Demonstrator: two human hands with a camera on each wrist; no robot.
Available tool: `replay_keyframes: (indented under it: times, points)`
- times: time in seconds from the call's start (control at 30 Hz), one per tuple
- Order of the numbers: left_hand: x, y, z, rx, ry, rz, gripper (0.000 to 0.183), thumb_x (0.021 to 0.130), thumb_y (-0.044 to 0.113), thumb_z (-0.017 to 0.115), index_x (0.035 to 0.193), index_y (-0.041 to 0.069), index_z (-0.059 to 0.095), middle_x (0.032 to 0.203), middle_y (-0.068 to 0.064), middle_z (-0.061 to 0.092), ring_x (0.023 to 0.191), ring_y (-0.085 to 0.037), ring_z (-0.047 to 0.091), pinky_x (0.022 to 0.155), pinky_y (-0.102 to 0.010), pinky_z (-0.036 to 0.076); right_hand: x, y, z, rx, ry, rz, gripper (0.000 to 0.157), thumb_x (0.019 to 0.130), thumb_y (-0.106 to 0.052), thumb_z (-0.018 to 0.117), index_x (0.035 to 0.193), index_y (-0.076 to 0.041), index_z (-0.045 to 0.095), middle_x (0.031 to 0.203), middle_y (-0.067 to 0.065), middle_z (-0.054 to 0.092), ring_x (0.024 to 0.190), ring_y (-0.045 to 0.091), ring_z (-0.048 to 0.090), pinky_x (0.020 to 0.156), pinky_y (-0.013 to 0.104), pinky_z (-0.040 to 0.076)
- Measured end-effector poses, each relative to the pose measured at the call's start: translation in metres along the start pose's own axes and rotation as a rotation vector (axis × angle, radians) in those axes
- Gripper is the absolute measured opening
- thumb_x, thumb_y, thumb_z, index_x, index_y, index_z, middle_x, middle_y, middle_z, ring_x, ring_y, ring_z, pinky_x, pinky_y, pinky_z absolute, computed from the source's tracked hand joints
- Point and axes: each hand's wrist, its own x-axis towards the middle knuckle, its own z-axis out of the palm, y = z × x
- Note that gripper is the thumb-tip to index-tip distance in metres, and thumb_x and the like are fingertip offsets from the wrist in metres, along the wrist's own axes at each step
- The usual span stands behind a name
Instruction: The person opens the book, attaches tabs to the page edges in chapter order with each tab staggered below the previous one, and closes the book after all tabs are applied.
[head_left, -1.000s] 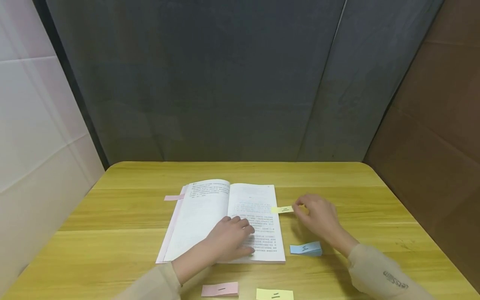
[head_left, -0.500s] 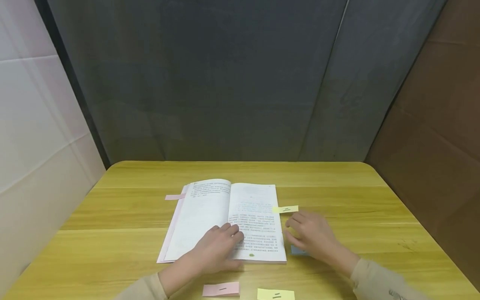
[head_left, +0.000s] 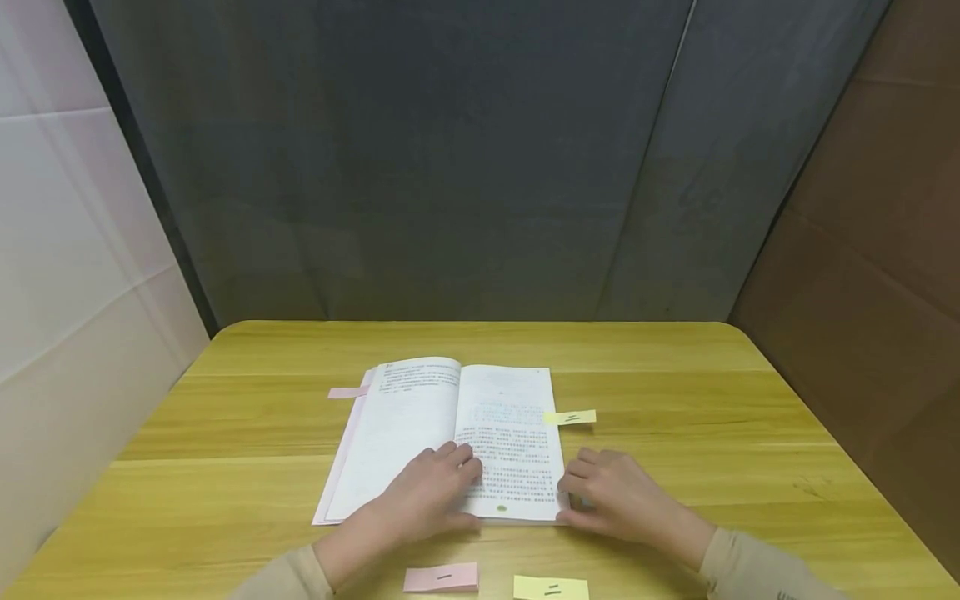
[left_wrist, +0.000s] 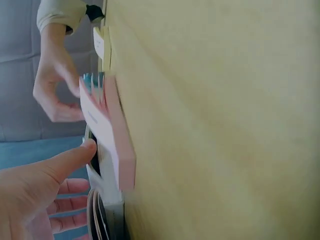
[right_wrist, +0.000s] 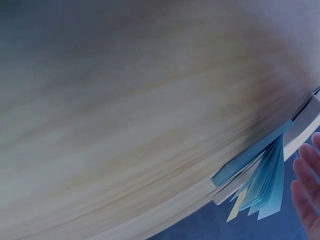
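Note:
An open book (head_left: 397,450) lies on the wooden table, a pink sticky note (head_left: 347,392) jutting from its left side. At its right edge a yellow sticky note (head_left: 576,417) with two strokes sticks out. My left hand (head_left: 423,496) rests over the lower middle of the book, thumb near its bottom edge. Fingers loosely bent, my right hand (head_left: 618,496) is at the lower right corner of the book. It hides the blue sticky-note pad in the head view; the right wrist view shows that blue pad (right_wrist: 265,177) with fanned leaves, beside the fingers (right_wrist: 309,185).
Near the table's front edge lie a pink sticky-note pad (head_left: 441,577) and a yellow sticky-note pad (head_left: 551,588). A dark grey partition (head_left: 450,167) stands behind the table (head_left: 675,375), with a white panel (head_left: 82,217) left and a brown one (head_left: 877,192) right.
My right hand has let go of the yellow sticky note and moved toward me to the book's lower right corner, covering the blue pad. My left hand has slid slightly left and toward me.

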Motion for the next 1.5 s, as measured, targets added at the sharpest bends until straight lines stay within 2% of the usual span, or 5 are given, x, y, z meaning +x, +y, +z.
replay_keyframes:
  times: [0.33, 0.6, 0.83, 1.17, 1.5]
  points:
    - [-0.002, -0.013, -0.005, -0.225, -0.027, -0.025, 0.045, 0.062, 0.044, 0.072, 0.088, 0.012, 0.054, 0.084, 0.008, 0.042, 0.073, -0.008, 0.039, 0.063, -0.022, 0.04, -0.002, 0.0, 0.0, 0.012, -0.006, 0.006, 0.028, 0.073, -0.048, 0.064, 0.07, -0.019, 0.062, 0.07, -0.012, 0.051, 0.061, 0.001, 0.04, 0.049, 0.012, 0.033]
    - [-0.007, -0.015, -0.009, -0.257, -0.005, -0.026, 0.041, 0.066, 0.039, 0.073, 0.092, 0.012, 0.055, 0.09, 0.007, 0.044, 0.081, -0.009, 0.044, 0.069, -0.025, 0.043, -0.002, -0.001, 0.0, 0.008, -0.039, 0.01, 0.031, 0.073, -0.05, 0.062, 0.072, -0.019, 0.062, 0.071, -0.012, 0.05, 0.061, 0.001, 0.039, 0.048, 0.013, 0.032]
    - [-0.014, -0.008, -0.008, -0.145, 0.117, 0.086, 0.041, 0.071, 0.024, 0.067, 0.108, 0.014, 0.052, 0.105, 0.003, 0.045, 0.084, -0.011, 0.046, 0.067, -0.024, 0.043, -0.002, -0.002, 0.002, -0.007, -0.035, -0.013, 0.033, 0.072, -0.052, 0.062, 0.071, -0.019, 0.061, 0.068, -0.012, 0.047, 0.06, 0.003, 0.036, 0.048, 0.014, 0.03]
    - [-0.013, 0.002, -0.017, 0.02, 0.286, 0.224, 0.054, 0.064, 0.004, 0.055, 0.117, 0.014, 0.048, 0.123, -0.005, 0.044, 0.106, -0.019, 0.044, 0.084, -0.033, 0.039, -0.002, -0.002, 0.004, -0.017, -0.07, -0.019, 0.03, 0.073, -0.048, 0.063, 0.072, -0.018, 0.061, 0.07, -0.012, 0.049, 0.062, 0.004, 0.039, 0.048, 0.015, 0.032]
    - [-0.021, -0.009, -0.032, 0.184, 0.322, 0.203, 0.053, 0.058, 0.005, 0.07, 0.108, 0.011, 0.052, 0.117, -0.007, 0.049, 0.111, -0.025, 0.041, 0.088, -0.038, 0.035, -0.001, -0.003, 0.004, -0.009, -0.089, -0.006, 0.028, 0.072, -0.047, 0.064, 0.073, -0.019, 0.06, 0.07, -0.012, 0.048, 0.061, 0.004, 0.037, 0.047, 0.015, 0.028]
